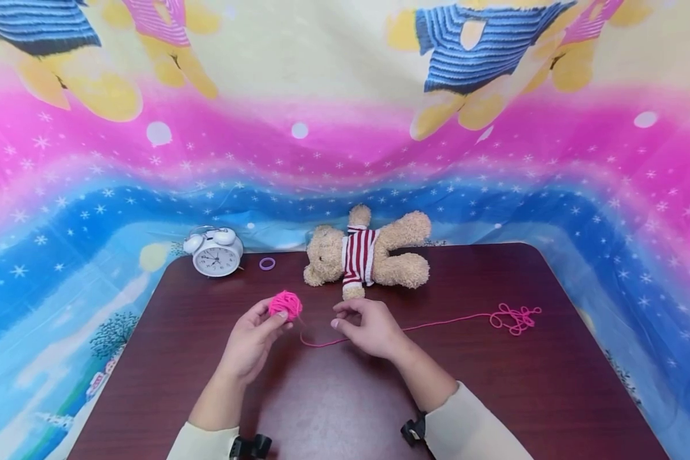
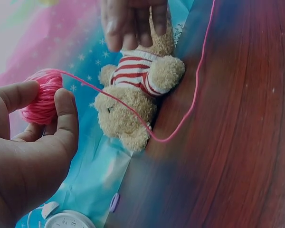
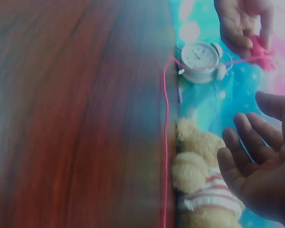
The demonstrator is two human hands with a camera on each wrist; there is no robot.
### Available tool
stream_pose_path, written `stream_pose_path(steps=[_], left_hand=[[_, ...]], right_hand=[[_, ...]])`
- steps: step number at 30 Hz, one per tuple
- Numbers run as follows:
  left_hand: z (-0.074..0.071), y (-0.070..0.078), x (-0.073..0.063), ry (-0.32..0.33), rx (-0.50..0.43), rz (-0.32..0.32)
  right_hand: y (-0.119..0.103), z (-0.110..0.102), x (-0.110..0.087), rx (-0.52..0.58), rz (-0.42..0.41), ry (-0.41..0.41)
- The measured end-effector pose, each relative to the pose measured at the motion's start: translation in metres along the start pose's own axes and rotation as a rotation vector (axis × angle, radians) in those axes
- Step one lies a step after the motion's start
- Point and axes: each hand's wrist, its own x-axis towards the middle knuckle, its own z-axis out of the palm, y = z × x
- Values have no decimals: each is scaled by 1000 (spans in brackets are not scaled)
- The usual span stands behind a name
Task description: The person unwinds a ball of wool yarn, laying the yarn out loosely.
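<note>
A small ball of pink yarn point(image 1: 285, 305) is pinched between the thumb and fingers of my left hand point(image 1: 252, 340), held up over the table. From the ball a loose strand point(image 2: 195, 97) droops down and runs right across the tabletop, passing below my right hand point(image 1: 374, 327). It ends in a loose tangle of yarn point(image 1: 516, 319) at the table's right side. My right hand holds nothing; its fingers point(image 3: 247, 137) are loosely bent and spread, with the palm turned toward the ball.
A teddy bear point(image 1: 359, 255) in a red-and-white striped shirt lies on its side at the table's back edge. To its left are a purple ring point(image 1: 267, 264) and a white alarm clock point(image 1: 216, 255). A printed cloth point(image 1: 345, 147) hangs behind the dark wooden table point(image 1: 333, 396).
</note>
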Motion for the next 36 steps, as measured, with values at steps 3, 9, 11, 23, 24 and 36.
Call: stream_pose_path(steps=[3,9,11,23,24,36], left_hand=[[4,-1,0,-1,2,-7],[12,-2,1,-3,-24,1],[14,-2,1,-7,-33,7],[14,-3,-4,-15,-20,-1],[14,-3,-4,-17,-15,-1],[8,-3,-3,12,9,9]], right_hand=[[-4,8,1,-16,-20,-4],[-14,22,6,-11,-78,15],[-18,24,7,-1,-98,25],[-27,29,7,69,-112,41],[-27,28,6,72,-105,44],[-24,11,1,161,-8,16]])
